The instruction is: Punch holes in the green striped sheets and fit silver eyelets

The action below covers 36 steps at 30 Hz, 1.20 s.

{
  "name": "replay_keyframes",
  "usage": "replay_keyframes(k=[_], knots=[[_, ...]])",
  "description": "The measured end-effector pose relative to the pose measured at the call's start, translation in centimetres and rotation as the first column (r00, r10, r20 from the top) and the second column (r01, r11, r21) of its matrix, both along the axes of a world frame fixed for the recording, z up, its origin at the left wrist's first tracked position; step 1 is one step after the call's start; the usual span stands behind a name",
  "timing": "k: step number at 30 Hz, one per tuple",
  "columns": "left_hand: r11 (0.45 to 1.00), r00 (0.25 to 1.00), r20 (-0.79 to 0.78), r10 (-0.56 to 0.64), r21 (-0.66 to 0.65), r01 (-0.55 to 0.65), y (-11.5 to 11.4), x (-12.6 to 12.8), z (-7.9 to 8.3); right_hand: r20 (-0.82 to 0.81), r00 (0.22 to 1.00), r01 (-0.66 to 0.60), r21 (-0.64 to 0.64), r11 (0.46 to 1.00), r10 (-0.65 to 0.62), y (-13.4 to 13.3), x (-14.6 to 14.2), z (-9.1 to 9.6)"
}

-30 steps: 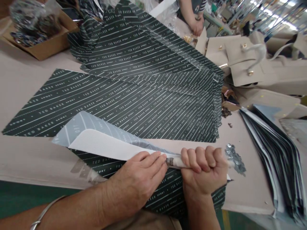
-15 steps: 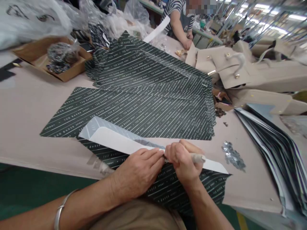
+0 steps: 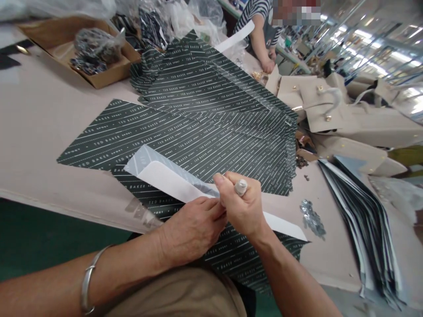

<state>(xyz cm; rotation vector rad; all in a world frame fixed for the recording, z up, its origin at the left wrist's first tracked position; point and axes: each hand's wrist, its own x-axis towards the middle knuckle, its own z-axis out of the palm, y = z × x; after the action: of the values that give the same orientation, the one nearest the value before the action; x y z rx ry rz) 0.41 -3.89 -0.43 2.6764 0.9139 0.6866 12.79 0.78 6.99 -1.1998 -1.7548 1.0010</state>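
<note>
A dark fabric piece with white slanted lettering point(image 3: 158, 200) lies along the near table edge, partly hanging over. On it is a long white strip point(image 3: 175, 185), with a grey-blue backed flap point(image 3: 148, 158) folded over behind. My left hand point(image 3: 198, 226) is closed on the dark fabric and strip near their middle, its fingertips curled and partly hidden. Close against it, my right hand point(image 3: 243, 202) is wrapped around a tool with a pale round handle point(image 3: 241, 187), the handle end pointing up toward me. The tool's working tip is hidden.
More printed dark fabric point(image 3: 198, 132) is stacked behind. A cardboard box point(image 3: 99, 79) with bagged metal parts stands at left. To the right are metal discs point(image 3: 311, 218), dark panels point(image 3: 360, 224) and beige bag pieces point(image 3: 330, 105). A co-worker's arm point(image 3: 261, 48) is at the back.
My right fist has turned and risen, so the tool's handle end now points up rather than to the right. My left fingers have curled in more. The whole view has shifted.
</note>
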Motion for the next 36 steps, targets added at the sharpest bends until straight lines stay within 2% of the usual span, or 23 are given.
replay_keyframes(k=[6, 9, 11, 13, 15, 17, 19, 22, 23, 25, 27, 28, 30, 31, 33, 34, 36], knots=[[0.999, 0.998, -0.063, 0.005, 0.036, -0.003, -0.1, 0.2, -0.2, 0.076, 0.997, -0.007, 0.065, 0.998, 0.002, 0.1, 0.3, -0.1], [0.998, 0.999, -0.048, 0.017, 0.068, -0.013, -0.1, 0.3, -0.2, 0.12, 0.992, -0.048, 0.095, 0.994, 0.037, 0.0, 0.6, 0.0], [0.999, 1.0, -0.026, 0.007, 0.043, -0.006, 0.0, 0.3, 0.0, 0.126, 0.991, -0.064, 0.091, 0.994, 0.052, 0.0, 1.1, -0.4], [1.0, 1.0, -0.009, 0.0, -0.006, 0.0, 0.1, 0.2, 0.1, 0.044, 0.999, -0.024, 0.041, 0.999, 0.022, -0.1, 1.8, -0.9], [1.0, 1.0, -0.002, 0.002, -0.025, -0.002, 0.1, 0.0, 0.3, -0.149, 0.987, 0.045, -0.071, 0.996, -0.055, 0.0, 2.7, -1.1], [1.0, 1.0, 0.014, 0.017, -0.003, -0.017, 0.0, -0.1, 0.3, -0.368, 0.92, 0.08, -0.164, 0.983, -0.136, 0.0, 3.4, -0.6], [1.0, 0.999, 0.037, 0.027, 0.012, -0.028, -0.2, -0.2, 0.2, -0.523, 0.837, 0.09, -0.156, 0.984, -0.159, -0.3, 3.7, 0.4], [0.999, 0.997, 0.06, 0.042, -0.011, -0.041, -0.3, -0.2, 0.2, -0.611, 0.782, 0.122, -0.044, 0.991, -0.124, -1.2, 3.3, 1.0], [0.999, 0.997, 0.067, 0.043, -0.014, -0.042, -0.3, -0.2, 0.2, -0.614, 0.781, 0.121, -0.038, 0.992, -0.119, -1.5, 3.1, 0.6], [0.999, 0.996, 0.079, 0.042, 0.0, -0.042, -0.3, -0.2, 0.3, -0.59, 0.795, 0.095, -0.112, 0.989, -0.143, -1.7, 2.9, -0.7], [0.998, 0.996, 0.08, 0.042, 0.035, -0.045, -0.2, -0.2, 0.6, -0.519, 0.836, 0.114, -0.157, 0.981, -0.18, -1.4, 3.7, -2.2], [0.997, 0.996, 0.081, 0.045, 0.058, -0.05, -0.2, -0.2, 0.7, -0.433, 0.878, 0.159, -0.135, 0.978, -0.203, -1.0, 4.6, -2.6], [0.99, 0.993, 0.098, 0.061, 0.125, -0.073, -0.2, -0.4, 0.8, -0.055, 0.96, 0.275, 0.01, 0.961, -0.274, 0.1, 7.4, -2.9], [0.983, 0.992, 0.103, 0.071, 0.162, -0.087, -0.2, -0.5, 0.8, 0.175, 0.929, 0.312, 0.097, 0.945, -0.325, 0.7, 9.2, -2.7], [0.959, 0.99, 0.104, 0.099, 0.256, -0.122, 0.2, -1.0, 0.2, 0.507, 0.757, 0.342, 0.232, 0.911, -0.413, 1.8, 13.2, -2.2], [0.952, 0.99, 0.081, 0.116, 0.275, -0.134, 0.6, -1.3, -0.2, 0.585, 0.68, 0.353, 0.269, 0.896, -0.443, 2.2, 15.2, -1.9], [0.931, 0.976, 0.147, 0.159, 0.307, -0.198, 1.5, -2.0, -1.0, 0.632, 0.602, 0.378, 0.312, 0.872, -0.488, 3.0, 18.8, -1.9]])
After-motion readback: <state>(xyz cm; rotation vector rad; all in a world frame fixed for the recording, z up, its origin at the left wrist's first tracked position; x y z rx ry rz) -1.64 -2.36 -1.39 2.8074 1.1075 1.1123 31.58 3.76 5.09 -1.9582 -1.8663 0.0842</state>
